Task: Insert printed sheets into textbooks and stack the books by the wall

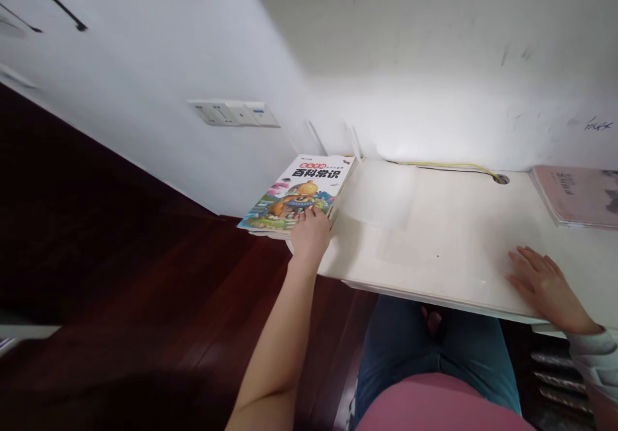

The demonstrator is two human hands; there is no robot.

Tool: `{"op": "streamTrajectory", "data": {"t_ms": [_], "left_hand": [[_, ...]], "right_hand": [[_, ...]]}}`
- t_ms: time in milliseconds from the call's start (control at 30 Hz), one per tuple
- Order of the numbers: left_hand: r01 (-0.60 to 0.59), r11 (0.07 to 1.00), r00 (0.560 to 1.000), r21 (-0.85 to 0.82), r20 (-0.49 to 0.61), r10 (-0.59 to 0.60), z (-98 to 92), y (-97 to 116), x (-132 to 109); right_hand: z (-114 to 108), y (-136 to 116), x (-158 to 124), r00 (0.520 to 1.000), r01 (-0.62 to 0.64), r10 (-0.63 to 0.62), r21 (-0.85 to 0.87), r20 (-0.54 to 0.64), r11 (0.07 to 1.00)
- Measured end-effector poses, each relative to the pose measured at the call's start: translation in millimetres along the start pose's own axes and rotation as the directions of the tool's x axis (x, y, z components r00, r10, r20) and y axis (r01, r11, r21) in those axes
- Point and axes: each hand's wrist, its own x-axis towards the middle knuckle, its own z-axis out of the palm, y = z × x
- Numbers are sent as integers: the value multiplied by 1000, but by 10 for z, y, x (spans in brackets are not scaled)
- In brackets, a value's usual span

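Observation:
At the desk's left end lies a stack of books, topped by a children's encyclopedia [304, 189] with a colourful cover and large Chinese characters. My left hand [309, 231] rests on the near right part of that cover, fingers stretched over it; its thumb is hard to make out. The stack's near edge reaches the desk's rounded corner. On the right, my right hand [545, 286] lies palm down with fingers spread on the white desk [425, 244], holding nothing. Beyond it sits a pinkish book or booklet [579, 192].
A wall socket panel [234, 114] is left of the books. Yellow and black cables [449, 165] run along the desk's back to a round hole [502, 178]. Below lies dark wooden floor [168, 302]. My legs [439, 347] are under the front edge.

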Motion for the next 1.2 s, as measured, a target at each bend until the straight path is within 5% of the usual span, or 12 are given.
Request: {"op": "streamTrajectory", "data": {"t_ms": [200,500,667,833,1033,1133,1200], "left_hand": [[-31,998,985,56,170,21,-271,-120,167],[-108,993,987,43,120,102,-339,56,483],[-66,997,995,37,80,63,-463,-64,595],[54,997,998,47,-18,-53,-936,-288,501],[106,987,971,-123,-203,-130,-1709,-509,-39],[31,818,946,-575,-247,-210,-1695,-518,-150],[-59,461,970,-885,-160,-181,-1484,-407,-145]], "right_hand": [[27,-66,-25,998,52,-51,48,-28,998],[39,-40,-5,994,75,-66,112,-86,991],[75,7,-60,992,88,-76,122,-100,989],[79,-6,-94,990,110,-99,112,-100,988],[64,5,-53,991,87,-76,97,-112,992],[53,-14,-22,996,35,-29,68,-81,997],[52,-34,-14,999,-2,4,37,-47,999]]}}
